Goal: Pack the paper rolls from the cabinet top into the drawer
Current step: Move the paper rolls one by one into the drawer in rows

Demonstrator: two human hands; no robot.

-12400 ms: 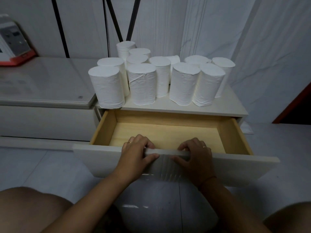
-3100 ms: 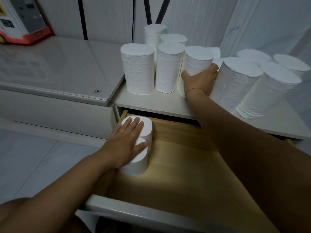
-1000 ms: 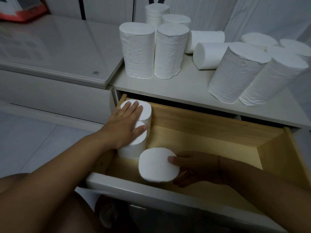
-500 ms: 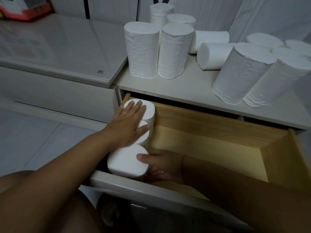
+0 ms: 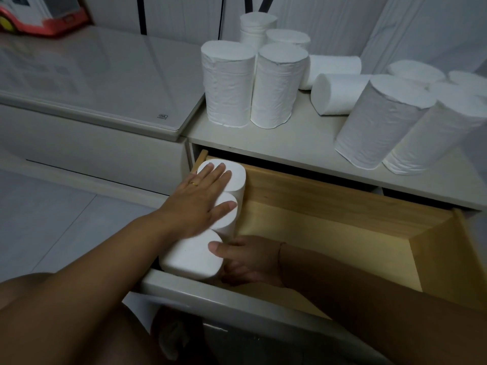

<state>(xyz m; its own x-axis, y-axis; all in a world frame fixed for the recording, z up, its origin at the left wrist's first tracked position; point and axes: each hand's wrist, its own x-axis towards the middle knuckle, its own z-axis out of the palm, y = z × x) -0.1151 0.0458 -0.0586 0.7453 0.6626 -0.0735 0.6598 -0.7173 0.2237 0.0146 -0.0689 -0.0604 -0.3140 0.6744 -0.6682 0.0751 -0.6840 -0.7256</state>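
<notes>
The wooden drawer (image 5: 329, 204) stands pulled out under the cabinet top (image 5: 284, 146). Three white paper rolls stand upright in a row along its left wall. My left hand (image 5: 203, 198) lies flat, fingers spread, on the tops of the back roll (image 5: 234, 172) and the middle roll (image 5: 226, 219). My right hand (image 5: 245, 259) grips the front roll (image 5: 189, 256) by its right side in the front-left corner. On the cabinet top stand several more rolls, such as two upright ones (image 5: 228, 83) at the left; two rolls lie on their sides (image 5: 334, 93).
A low white unit with a glossy top (image 5: 100, 75) adjoins the cabinet on the left; a red and white object (image 5: 42, 11) sits at its back. The drawer's white front panel (image 5: 237, 301) is nearest me. White tiled floor (image 5: 52, 219) lies left.
My right hand has slid the third roll left along the drawer's front into the front-left corner, against the middle roll. My left hand has stayed on the two back rolls.
</notes>
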